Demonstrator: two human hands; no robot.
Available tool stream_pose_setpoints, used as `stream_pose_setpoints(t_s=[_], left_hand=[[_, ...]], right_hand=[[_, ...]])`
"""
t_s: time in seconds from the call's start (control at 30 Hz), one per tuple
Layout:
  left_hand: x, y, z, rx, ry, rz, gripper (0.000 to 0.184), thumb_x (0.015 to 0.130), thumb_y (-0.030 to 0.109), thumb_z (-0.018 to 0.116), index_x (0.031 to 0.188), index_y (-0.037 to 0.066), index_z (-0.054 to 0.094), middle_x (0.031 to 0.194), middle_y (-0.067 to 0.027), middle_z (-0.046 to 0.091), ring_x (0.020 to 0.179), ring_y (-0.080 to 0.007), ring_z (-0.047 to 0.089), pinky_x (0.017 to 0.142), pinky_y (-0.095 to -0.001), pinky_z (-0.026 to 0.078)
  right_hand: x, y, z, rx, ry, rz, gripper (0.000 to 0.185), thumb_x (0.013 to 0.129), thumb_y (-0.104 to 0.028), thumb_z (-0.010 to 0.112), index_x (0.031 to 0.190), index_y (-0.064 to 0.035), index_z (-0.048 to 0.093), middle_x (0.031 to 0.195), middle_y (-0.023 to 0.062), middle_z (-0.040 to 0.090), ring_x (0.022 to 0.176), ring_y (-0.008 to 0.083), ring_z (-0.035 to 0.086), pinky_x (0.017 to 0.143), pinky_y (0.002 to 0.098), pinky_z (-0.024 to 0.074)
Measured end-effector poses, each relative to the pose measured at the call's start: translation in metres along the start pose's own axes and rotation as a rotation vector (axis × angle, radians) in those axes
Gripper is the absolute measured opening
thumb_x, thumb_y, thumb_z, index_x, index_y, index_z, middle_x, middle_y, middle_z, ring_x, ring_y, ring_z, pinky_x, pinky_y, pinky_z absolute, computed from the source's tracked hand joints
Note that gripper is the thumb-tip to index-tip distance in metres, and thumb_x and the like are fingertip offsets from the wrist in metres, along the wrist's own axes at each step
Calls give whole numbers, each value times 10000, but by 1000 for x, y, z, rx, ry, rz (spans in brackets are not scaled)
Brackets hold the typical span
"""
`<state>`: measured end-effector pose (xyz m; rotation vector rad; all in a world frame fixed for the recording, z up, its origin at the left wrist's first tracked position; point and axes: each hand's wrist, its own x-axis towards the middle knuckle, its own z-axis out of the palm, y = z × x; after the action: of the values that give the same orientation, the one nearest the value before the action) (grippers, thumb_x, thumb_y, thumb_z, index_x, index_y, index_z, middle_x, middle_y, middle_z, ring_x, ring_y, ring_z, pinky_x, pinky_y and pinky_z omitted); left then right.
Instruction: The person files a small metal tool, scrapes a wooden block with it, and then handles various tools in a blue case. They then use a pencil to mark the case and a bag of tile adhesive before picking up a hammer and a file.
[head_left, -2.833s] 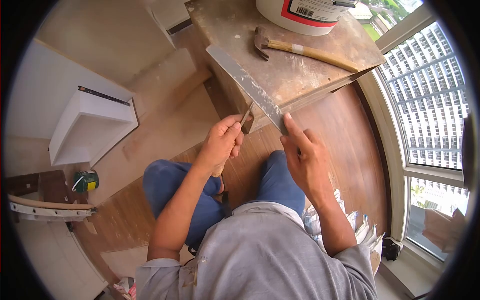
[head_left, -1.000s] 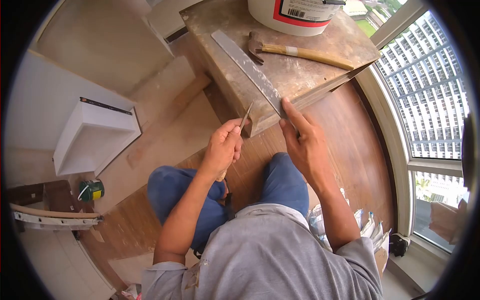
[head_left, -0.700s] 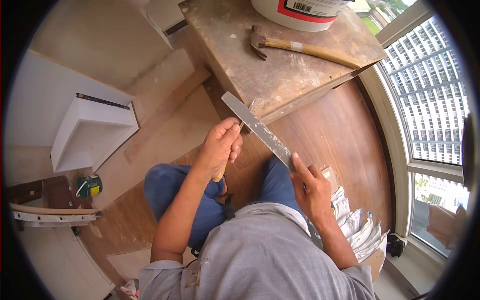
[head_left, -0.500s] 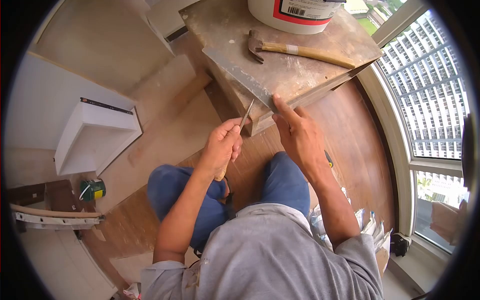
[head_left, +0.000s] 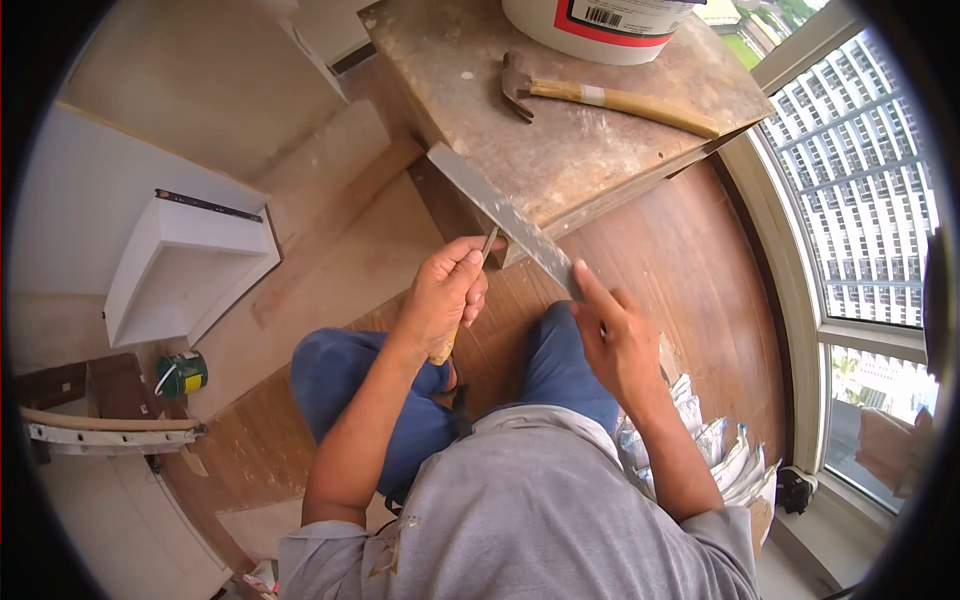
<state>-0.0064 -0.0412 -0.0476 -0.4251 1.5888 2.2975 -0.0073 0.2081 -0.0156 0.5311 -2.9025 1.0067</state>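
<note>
My left hand [head_left: 447, 290] is closed round a thin pointed metal tool [head_left: 489, 243] with a yellowish handle [head_left: 442, 348], its tip upward near the corner of a worn wooden box [head_left: 600, 150]. My right hand [head_left: 617, 335] grips the lower end of a long flat grey metal blade [head_left: 510, 215], forefinger stretched along it. The blade slants up to the left and crosses over the thin tool's tip. What lies inside my right palm is hidden.
On the box lie a claw hammer [head_left: 625, 104] and a white bucket [head_left: 590, 38]. A white shelf unit [head_left: 190, 265] and green can [head_left: 181, 375] are at left. White bags [head_left: 735, 465] lie at right, beside the window [head_left: 855, 190].
Since half a second ago, my right hand and the flat blade have moved down and slightly right. Before that they went back and forth. My left hand stays nearly in place.
</note>
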Motion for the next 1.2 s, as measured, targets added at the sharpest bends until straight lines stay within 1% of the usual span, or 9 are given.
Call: stream_pose_setpoints(t_s=[0.17,0.3,0.47,0.57,0.73,0.83,0.9,0.97,1.2], left_hand=[[-2,3,4,18,-21,36,310,1091,254,484,1297,55,602,651,37,472,514,-55,443,470,-210,397],[-2,-4,4,43,0,44,317,1089,255,488,1307,54,600,651,38,475,519,-54,445,476,-209,399],[-2,-6,12,143,115,65,328,1090,251,483,1323,50,596,650,33,468,529,-47,437,476,-211,383],[-1,-5,8,78,39,80,328,1089,244,485,1325,46,599,656,30,473,531,-45,436,477,-211,381],[-3,-4,16,132,112,110,325,1082,238,503,1317,43,614,663,29,486,549,-47,450,490,-213,392],[-1,-12,18,179,188,148,317,1075,229,523,1314,45,622,677,25,507,589,-51,476,538,-216,422],[-4,-15,20,202,229,197,313,1072,225,532,1311,46,625,686,23,521,612,-52,492,567,-219,438],[-9,-6,24,289,229,268,313,1065,227,554,1315,52,623,714,17,553,653,-57,521,624,-230,464],[-8,-4,22,223,154,410,325,1058,246,574,1312,49,619,752,7,583,687,-69,553,664,-250,477]], right_hand=[[75,-20,4,104,136,-56,476,904,-173,727,1368,-222,632,788,131,613,647,327,622,605,432,499],[13,-19,-11,79,71,-55,488,896,-171,739,1368,-233,635,782,125,609,643,311,625,594,426,498],[-51,7,-8,50,-26,148,500,880,-169,757,1363,-227,640,778,118,606,645,292,633,573,418,503],[-27,8,-7,19,-19,125,476,893,-175,742,1355,-229,645,780,123,607,645,304,632,583,427,510],[69,-16,-7,-4,85,-54,432,924,-188,707,1351,-227,649,781,153,606,659,332,628,614,437,501],[80,-21,-12,244,243,-62,435,927,-183,704,1357,-212,643,803,167,616,699,339,635,642,437,494],[73,-18,-32,143,138,23,434,932,-177,699,1361,-212,640,819,175,625,739,340,643,668,438,490],[71,0,-30,100,87,2,427,936,-180,693,1358,-214,641,821,175,627,753,344,647,676,440,494],[95,23,-29,-40,-22,-59,387,951,-220,654,1337,-199,652,862,187,660,791,388,659,719,480,504]])
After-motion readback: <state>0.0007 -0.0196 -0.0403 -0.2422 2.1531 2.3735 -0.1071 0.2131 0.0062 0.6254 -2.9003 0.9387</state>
